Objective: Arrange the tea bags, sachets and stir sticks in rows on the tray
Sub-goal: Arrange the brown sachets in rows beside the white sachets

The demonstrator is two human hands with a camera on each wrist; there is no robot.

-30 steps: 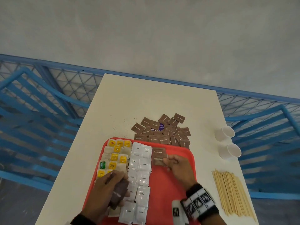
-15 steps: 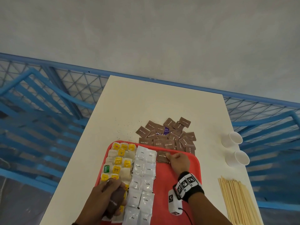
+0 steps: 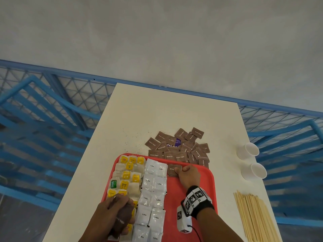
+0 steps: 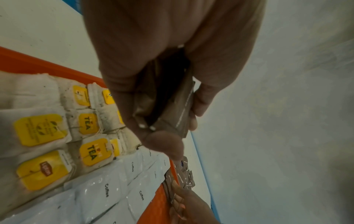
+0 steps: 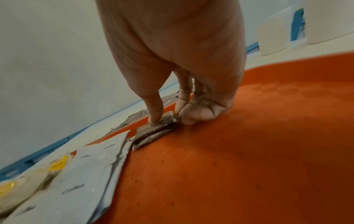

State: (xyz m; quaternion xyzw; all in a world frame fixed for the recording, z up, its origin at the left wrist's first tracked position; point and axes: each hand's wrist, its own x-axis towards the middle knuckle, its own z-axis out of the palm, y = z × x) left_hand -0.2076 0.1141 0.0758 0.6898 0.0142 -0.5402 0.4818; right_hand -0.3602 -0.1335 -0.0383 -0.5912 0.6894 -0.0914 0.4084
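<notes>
Brown sachets (image 3: 172, 170): under right hand (image 3: 189, 175), thumb pressing, at red tray (image 3: 208, 173) far edge.
Left hand (image 3: 111, 217): grips sachet stack (image 3: 122, 219).
Room: bare tray right of coffee sachets (image 3: 153, 186).

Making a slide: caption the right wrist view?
Right hand setting brown sugar sachets at the red tray's far edge, beside the white coffee sachets.

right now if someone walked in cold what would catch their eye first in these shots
The red tray at the near edge of the white table, its left side packed with yellow-tagged tea bags beside two columns of white coffee sachets. Next, the right hand setting brown sugar sachets at the tray's far edge, while the left hand grips a held stack. Beyond the tray lies a loose brown pile.
</notes>
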